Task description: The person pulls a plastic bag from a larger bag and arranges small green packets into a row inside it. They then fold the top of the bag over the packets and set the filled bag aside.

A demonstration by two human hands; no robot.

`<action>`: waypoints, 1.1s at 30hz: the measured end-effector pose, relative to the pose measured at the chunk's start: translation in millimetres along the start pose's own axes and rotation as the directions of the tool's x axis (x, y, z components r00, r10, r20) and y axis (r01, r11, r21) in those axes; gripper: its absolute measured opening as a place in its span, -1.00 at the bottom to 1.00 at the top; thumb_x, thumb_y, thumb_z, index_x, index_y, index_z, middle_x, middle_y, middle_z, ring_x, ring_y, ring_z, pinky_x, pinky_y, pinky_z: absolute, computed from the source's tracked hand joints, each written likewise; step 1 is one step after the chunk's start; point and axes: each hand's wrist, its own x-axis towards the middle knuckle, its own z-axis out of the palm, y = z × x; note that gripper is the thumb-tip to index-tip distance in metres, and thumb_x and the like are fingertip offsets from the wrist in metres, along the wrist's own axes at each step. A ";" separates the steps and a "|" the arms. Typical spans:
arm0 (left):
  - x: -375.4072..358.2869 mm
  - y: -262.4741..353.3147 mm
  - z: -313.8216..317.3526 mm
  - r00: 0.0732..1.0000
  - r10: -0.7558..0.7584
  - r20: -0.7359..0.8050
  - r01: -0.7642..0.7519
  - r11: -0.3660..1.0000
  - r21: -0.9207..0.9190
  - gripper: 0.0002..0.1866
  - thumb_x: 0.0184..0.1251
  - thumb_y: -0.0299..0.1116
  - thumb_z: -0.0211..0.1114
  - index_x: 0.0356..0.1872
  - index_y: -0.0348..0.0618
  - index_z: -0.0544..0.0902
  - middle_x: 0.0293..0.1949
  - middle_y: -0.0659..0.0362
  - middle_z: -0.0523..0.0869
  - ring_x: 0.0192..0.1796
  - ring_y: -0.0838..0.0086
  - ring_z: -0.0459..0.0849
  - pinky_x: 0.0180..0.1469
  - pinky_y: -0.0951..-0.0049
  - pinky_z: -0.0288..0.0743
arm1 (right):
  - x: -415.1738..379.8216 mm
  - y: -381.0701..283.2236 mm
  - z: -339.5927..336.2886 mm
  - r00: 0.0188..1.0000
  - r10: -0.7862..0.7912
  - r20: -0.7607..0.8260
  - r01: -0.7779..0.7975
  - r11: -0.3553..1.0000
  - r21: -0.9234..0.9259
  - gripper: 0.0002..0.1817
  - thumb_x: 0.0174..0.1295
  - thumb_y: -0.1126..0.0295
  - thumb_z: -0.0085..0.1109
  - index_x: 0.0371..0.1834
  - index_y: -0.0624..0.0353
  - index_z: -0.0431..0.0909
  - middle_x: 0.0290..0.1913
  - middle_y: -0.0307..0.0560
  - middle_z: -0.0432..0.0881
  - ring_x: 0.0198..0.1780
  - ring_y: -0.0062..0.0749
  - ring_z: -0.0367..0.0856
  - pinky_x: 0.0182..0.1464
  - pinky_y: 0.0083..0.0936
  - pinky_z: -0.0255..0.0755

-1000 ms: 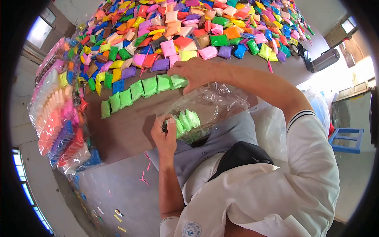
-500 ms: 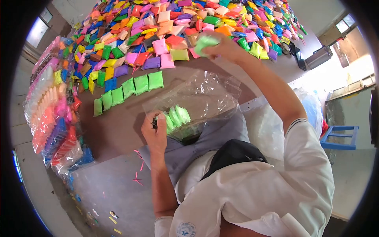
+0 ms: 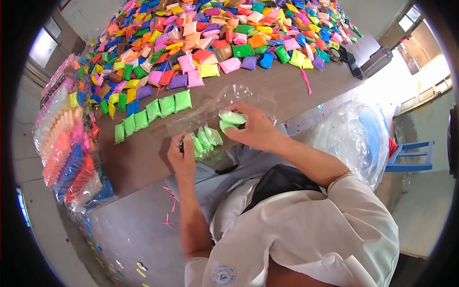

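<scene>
My left hand (image 3: pixel 182 155) pinches the near left edge of a clear plastic bag (image 3: pixel 260 98), with something small and black by its fingers. Several light green packets (image 3: pixel 206 138) stand in a row inside the bag, beside my left fingertips. My right hand (image 3: pixel 253 125) is closed around light green packets (image 3: pixel 231 120), at least two, just right of that row and over the bag. Beyond the bag, a slanting line of light green packets (image 3: pixel 153 110) lies on the table (image 3: pixel 138 160).
A large heap of small coloured packets (image 3: pixel 205 38) covers the far table. Filled clear bags of coloured packets (image 3: pixel 71 153) are stacked at the left edge. A dark metallic container (image 3: pixel 377 61) stands far right. Clear plastic bags (image 3: pixel 354 138) and a blue stool (image 3: pixel 411 157) are at the right.
My right hand has come down from the heap's near edge to the bag, carrying the light green packets. My left hand has stayed at the bag's edge.
</scene>
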 end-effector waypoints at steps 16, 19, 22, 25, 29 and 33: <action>-0.7 3.8 0.0 1.000 -0.008 -0.013 0.008 1.000 0.005 -0.75 0.42 -0.28 0.18 -0.27 -0.32 0.62 -0.45 0.20 0.59 -0.40 0.55 0.46 -0.30 0.47 0.38 | 19.7 12.2 -20.9 0.884 -0.183 0.430 0.401 0.771 -0.495 -0.52 0.31 0.01 0.11 -0.12 0.30 0.54 -0.07 0.23 0.58 -0.02 0.13 0.57 -0.02 -0.14 0.45; -0.8 3.8 1.8 1.000 0.014 -0.026 -0.014 1.000 -0.022 -0.74 0.42 -0.28 0.18 -0.27 -0.32 0.62 -0.45 0.20 0.59 -0.39 0.55 0.46 -0.31 0.47 0.38 | 32.0 11.8 -16.4 0.891 -0.109 0.440 0.365 0.748 -0.555 -0.62 0.28 0.12 0.16 -0.18 0.29 0.57 -0.16 0.20 0.61 -0.10 0.12 0.59 -0.06 -0.15 0.46; -1.0 2.4 1.1 1.000 -0.007 -0.013 0.007 1.000 -0.009 -0.74 0.42 -0.27 0.18 -0.27 -0.32 0.62 -0.45 0.20 0.60 -0.39 0.55 0.47 -0.30 0.47 0.38 | 36.6 24.4 -12.9 0.903 -0.177 0.393 0.357 0.816 -0.454 -0.69 0.22 0.24 0.20 -0.13 0.28 0.55 -0.23 0.17 0.63 -0.16 0.09 0.62 -0.08 -0.16 0.48; -0.8 -4.0 2.1 1.000 0.019 -0.021 -0.020 1.000 -0.024 -0.74 0.42 -0.27 0.18 -0.27 -0.32 0.62 -0.45 0.20 0.61 -0.39 0.56 0.47 -0.30 0.47 0.38 | 37.7 24.8 -13.8 0.919 -0.152 0.364 0.285 0.894 -0.346 -0.64 0.13 0.35 0.22 -0.03 0.26 0.50 -0.20 0.16 0.65 -0.15 0.05 0.63 -0.07 -0.19 0.49; -0.8 0.8 3.0 1.000 -0.008 -0.013 0.007 0.999 -0.039 -0.74 0.42 -0.27 0.18 -0.27 -0.32 0.61 -0.44 0.19 0.61 -0.38 0.55 0.48 -0.29 0.48 0.39 | 34.4 11.5 -18.6 0.898 -0.042 0.438 0.236 0.886 -0.400 -0.49 -0.01 0.42 0.20 0.10 0.23 0.42 -0.13 0.16 0.64 -0.09 -0.01 0.64 -0.02 -0.23 0.50; -0.5 2.8 0.3 1.000 -0.010 0.000 0.010 1.000 -0.001 -0.75 0.42 -0.28 0.18 -0.27 -0.32 0.61 -0.43 0.19 0.62 -0.37 0.55 0.49 -0.27 0.48 0.40 | 36.0 16.3 -19.8 0.876 -0.003 0.483 0.216 0.897 -0.386 -0.48 -0.05 0.42 0.21 0.07 0.25 0.42 -0.14 0.16 0.63 -0.10 0.02 0.63 -0.03 -0.22 0.48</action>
